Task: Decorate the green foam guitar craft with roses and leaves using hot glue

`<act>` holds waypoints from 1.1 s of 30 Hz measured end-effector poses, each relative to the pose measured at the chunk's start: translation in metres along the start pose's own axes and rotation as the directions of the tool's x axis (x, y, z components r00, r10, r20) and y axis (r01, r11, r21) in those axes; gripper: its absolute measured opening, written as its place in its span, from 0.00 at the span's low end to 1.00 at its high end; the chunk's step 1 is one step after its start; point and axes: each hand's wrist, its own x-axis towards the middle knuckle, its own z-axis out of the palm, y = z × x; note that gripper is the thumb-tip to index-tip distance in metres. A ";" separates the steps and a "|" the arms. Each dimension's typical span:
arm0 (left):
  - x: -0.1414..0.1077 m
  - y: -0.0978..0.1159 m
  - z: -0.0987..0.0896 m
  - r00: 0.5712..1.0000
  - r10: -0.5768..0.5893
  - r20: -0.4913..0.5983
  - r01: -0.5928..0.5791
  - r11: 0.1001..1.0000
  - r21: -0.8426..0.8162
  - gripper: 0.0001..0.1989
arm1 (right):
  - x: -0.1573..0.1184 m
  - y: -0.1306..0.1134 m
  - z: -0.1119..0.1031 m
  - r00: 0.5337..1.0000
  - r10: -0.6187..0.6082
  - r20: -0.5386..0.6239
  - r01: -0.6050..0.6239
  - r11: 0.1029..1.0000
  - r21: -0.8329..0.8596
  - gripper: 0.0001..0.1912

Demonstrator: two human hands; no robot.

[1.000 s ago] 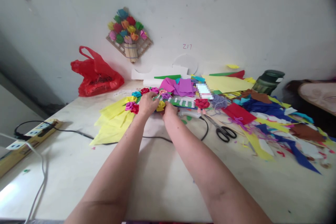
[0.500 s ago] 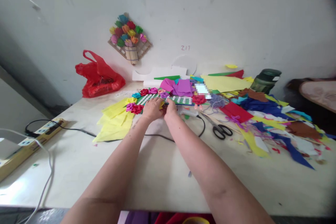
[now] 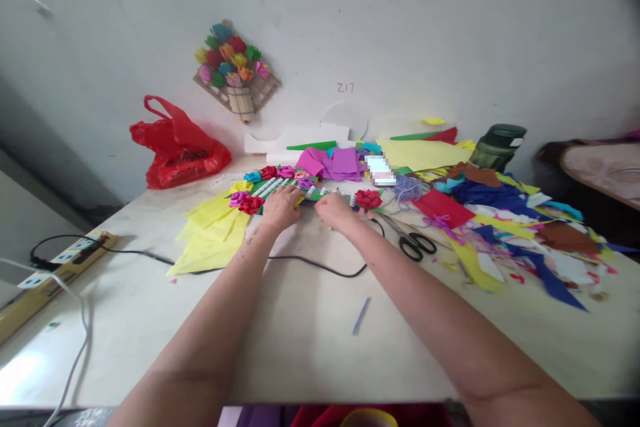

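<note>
The left hand [image 3: 283, 207] lies over the near side of the craft [image 3: 273, 186], fingers reaching onto its white strips; its thumb is hidden, so whether it grips the piece cannot be told. The right hand [image 3: 334, 209] is curled at the near edge of the craft, to the right of the left hand, and whether it is clenched around anything cannot be told. The craft, green with white strips and bright flowers [image 3: 250, 205] along its left and far sides, lies mid-table, with a red flower [image 3: 369, 199] at its right end. Yellow paper [image 3: 210, 233] spreads to its near left, and purple paper [image 3: 345, 163] lies just beyond it. Scissors [image 3: 417, 246] rest to the right, near a heap of scraps [image 3: 525, 230] and a red sheet [image 3: 443, 207]; yarn [image 3: 406, 189] lies beyond the scissors. A bottle [image 3: 500, 147] stands far right, a red bag [image 3: 185, 155] sits far left, and a power strip [image 3: 65, 270] lies at the left. A black cord [image 3: 320, 264] crosses the table [image 3: 300, 340] nearer than the hands, and a thin blue stick [image 3: 361, 317] lies nearer still.
</note>
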 end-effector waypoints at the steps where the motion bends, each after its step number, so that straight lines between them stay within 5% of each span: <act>1: 0.000 0.001 0.001 1.000 -0.001 -0.004 0.001 1.000 0.000 0.20 | -0.006 0.003 -0.007 0.997 -0.077 -0.016 0.070 0.959 -0.276 0.05; 4: -0.001 0.002 0.002 0.999 -0.009 -0.031 0.009 1.000 -0.013 0.20 | -0.020 0.015 -0.021 0.985 -0.172 0.014 0.128 0.671 -0.730 0.10; 9: 0.003 0.008 0.002 0.993 -0.096 -0.064 0.093 0.995 -0.043 0.19 | -0.029 0.037 -0.022 0.864 -0.492 0.106 0.332 0.399 -0.855 0.15; 11: 0.007 0.011 0.001 0.984 -0.161 -0.078 0.158 0.986 -0.047 0.19 | -0.027 0.041 -0.021 0.831 -0.533 0.158 0.383 0.344 -0.857 0.16; 19: 0.021 0.021 0.010 0.955 -0.288 -0.068 0.287 0.958 -0.027 0.19 | -0.019 0.042 -0.022 0.947 -0.319 0.025 0.152 0.378 -0.913 0.17; 25: 0.019 0.020 0.013 0.970 -0.244 -0.015 0.244 0.970 -0.008 0.18 | -0.011 0.047 -0.021 0.955 -0.283 -0.087 0.034 0.395 -0.918 0.20; 33: 0.023 0.012 0.006 0.994 -0.104 -0.034 0.105 0.994 0.026 0.16 | -0.012 0.042 -0.037 0.958 -0.283 -0.051 0.085 0.450 -0.889 0.20</act>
